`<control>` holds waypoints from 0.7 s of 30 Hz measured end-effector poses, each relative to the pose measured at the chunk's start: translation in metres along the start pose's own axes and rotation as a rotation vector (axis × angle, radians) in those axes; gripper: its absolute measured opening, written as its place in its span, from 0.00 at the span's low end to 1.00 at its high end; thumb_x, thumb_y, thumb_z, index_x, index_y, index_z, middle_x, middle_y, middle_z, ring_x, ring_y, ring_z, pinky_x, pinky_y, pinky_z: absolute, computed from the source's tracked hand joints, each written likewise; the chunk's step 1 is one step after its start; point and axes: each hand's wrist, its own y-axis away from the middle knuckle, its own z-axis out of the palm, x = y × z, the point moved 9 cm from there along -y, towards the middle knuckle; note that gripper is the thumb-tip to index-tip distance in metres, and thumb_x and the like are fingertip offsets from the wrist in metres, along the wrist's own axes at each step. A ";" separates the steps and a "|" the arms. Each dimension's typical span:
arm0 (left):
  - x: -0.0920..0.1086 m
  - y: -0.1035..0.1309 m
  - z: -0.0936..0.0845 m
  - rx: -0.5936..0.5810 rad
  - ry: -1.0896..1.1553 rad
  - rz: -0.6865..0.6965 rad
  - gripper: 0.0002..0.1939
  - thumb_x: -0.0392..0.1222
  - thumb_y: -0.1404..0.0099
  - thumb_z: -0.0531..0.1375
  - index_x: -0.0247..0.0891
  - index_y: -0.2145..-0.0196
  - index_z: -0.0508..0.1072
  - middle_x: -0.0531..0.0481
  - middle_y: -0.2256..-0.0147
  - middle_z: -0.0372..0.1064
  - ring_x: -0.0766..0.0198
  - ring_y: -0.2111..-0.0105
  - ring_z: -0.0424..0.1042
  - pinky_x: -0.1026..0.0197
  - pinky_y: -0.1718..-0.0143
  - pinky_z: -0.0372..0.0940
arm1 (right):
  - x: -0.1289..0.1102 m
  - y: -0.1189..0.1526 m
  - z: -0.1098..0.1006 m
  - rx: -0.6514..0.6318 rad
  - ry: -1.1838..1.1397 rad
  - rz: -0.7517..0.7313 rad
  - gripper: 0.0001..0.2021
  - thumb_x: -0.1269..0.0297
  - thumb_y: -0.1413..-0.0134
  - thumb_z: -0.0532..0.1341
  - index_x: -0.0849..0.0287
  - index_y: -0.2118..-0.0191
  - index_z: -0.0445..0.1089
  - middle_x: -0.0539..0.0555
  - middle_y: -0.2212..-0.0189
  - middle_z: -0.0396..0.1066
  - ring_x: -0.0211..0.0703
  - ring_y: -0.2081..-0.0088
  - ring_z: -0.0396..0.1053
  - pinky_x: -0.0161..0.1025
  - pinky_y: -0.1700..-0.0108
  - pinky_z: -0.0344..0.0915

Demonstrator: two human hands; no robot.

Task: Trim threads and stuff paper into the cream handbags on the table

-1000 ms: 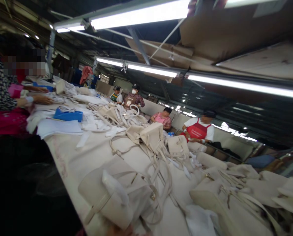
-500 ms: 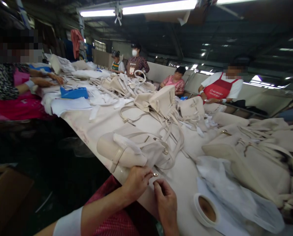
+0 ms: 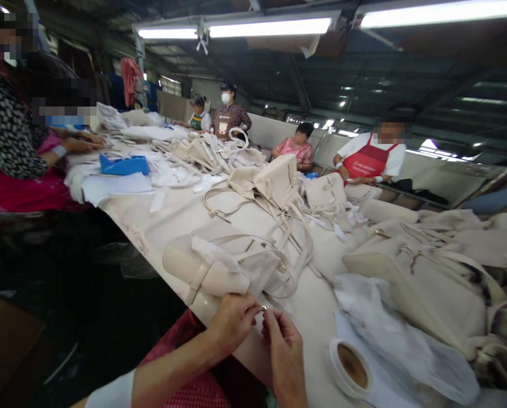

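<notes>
My left hand (image 3: 233, 320) pinches a small gold-coloured metal fitting (image 3: 264, 308) between thumb and forefinger, near the table's front edge. My right hand (image 3: 284, 345) is closed, its thumb and forefinger pressed together against the fitting's right side. Anything else inside those fingertips is too small or hidden to make out. Just beyond my hands lies a cream handbag (image 3: 206, 269) on its side, with straps, small gold hardware and a piece of white wrapping (image 3: 215, 253) on it. To the right of my right hand stands a round white tub (image 3: 333, 362) with brownish contents.
Crumpled clear plastic (image 3: 406, 334) and more cream bags (image 3: 419, 277) lie to the right. Further bags (image 3: 279, 181) and straps heap up mid-table. A blue tape dispenser (image 3: 125, 165) sits at left. Several co-workers are around the table, one in a red apron (image 3: 366, 158).
My right fingertips have come up to the metal fitting, closing the small gap between my hands. The whole view has shifted slightly.
</notes>
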 end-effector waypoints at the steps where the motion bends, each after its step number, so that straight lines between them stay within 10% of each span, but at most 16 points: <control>1: -0.001 0.000 0.000 -0.004 0.009 -0.014 0.13 0.33 0.35 0.56 0.35 0.75 0.75 0.52 0.78 0.69 0.68 0.77 0.68 0.68 0.73 0.57 | -0.001 0.000 0.000 0.018 0.006 -0.017 0.17 0.47 0.51 0.60 0.56 0.76 0.70 0.46 0.82 0.62 0.39 0.77 0.59 0.35 0.74 0.58; 10: -0.007 0.003 0.008 -0.062 -0.035 -0.073 0.12 0.34 0.35 0.56 0.35 0.75 0.75 0.52 0.80 0.68 0.66 0.78 0.66 0.65 0.71 0.57 | -0.020 0.005 -0.013 0.137 0.325 -0.192 0.15 0.50 0.53 0.58 0.54 0.78 0.70 0.51 0.78 0.71 0.45 0.73 0.65 0.38 0.66 0.61; 21: -0.005 -0.001 0.000 -0.042 0.353 -0.252 0.09 0.38 0.37 0.56 0.35 0.75 0.71 0.58 0.83 0.60 0.68 0.81 0.61 0.66 0.76 0.56 | -0.005 0.009 0.006 -0.066 0.425 -0.124 0.25 0.40 0.49 0.57 0.56 0.83 0.67 0.47 0.84 0.64 0.40 0.78 0.60 0.36 0.73 0.55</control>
